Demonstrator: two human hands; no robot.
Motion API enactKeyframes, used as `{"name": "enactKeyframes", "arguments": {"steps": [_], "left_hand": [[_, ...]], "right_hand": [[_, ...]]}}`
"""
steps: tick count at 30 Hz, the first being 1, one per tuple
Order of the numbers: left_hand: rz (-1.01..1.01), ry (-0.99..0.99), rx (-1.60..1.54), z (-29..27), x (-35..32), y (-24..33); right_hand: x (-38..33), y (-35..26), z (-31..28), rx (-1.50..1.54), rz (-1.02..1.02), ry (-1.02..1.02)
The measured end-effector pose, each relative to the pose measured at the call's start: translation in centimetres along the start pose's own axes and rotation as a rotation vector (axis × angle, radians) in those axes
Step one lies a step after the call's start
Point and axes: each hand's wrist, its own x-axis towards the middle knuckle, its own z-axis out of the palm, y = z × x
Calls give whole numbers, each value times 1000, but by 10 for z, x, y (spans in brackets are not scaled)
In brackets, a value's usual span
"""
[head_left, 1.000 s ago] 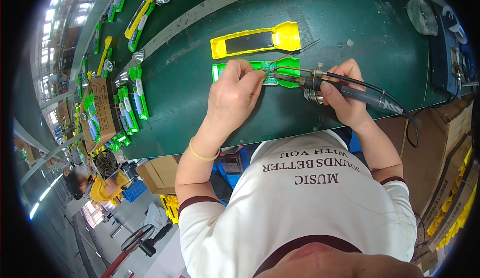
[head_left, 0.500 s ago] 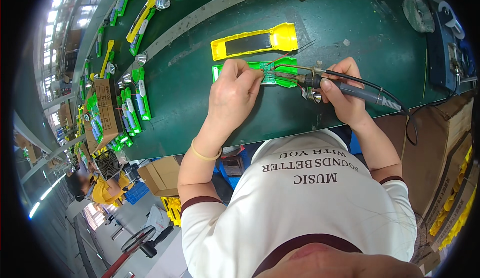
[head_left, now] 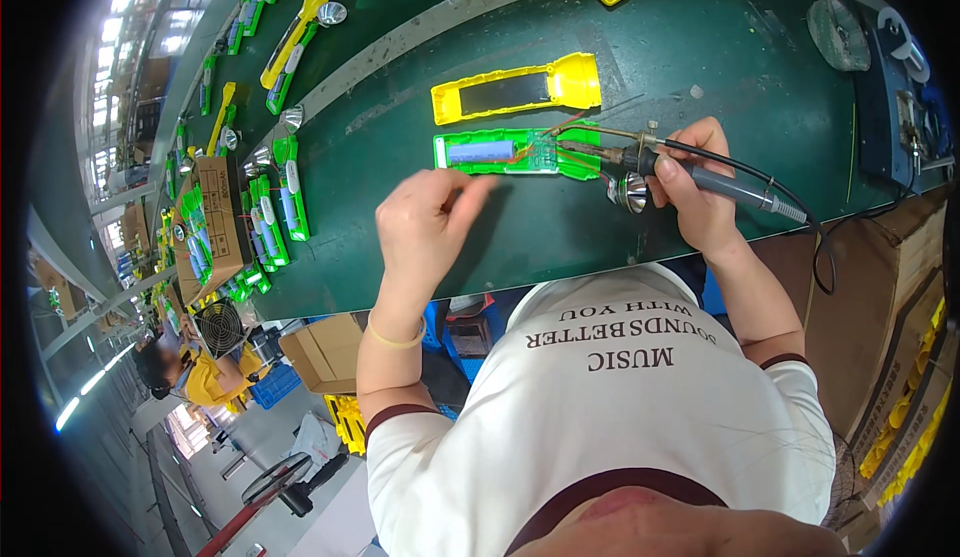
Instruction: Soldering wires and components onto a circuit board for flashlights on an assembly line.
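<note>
Presently we note our right hand [head_left: 700, 197] gripping the black-handled soldering iron [head_left: 690, 172], its tip at the open green plastic torch shell [head_left: 515, 152] holding a blue battery and wires; soldering appears unfinished. Our left hand [head_left: 425, 227] hovers nearby, fingers loosely curled, empty. The yellow cover [head_left: 520, 89] lies beside, unfitted.
</note>
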Motion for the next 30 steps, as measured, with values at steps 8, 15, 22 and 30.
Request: {"name": "enactKeyframes", "arguments": {"steps": [8, 15, 22, 30], "left_hand": [[260, -45, -226, 16, 11, -5], [530, 70, -67, 31, 19, -14], [595, 4, 38, 26, 22, -8], [558, -30, 44, 24, 21, -5]], "right_hand": [[-7, -2, 4, 77, -21, -22], [-7, 3, -1, 75, -39, -12], [-7, 5, -1, -16, -59, -64], [-7, 7, 0, -211, -28, -67]]}}
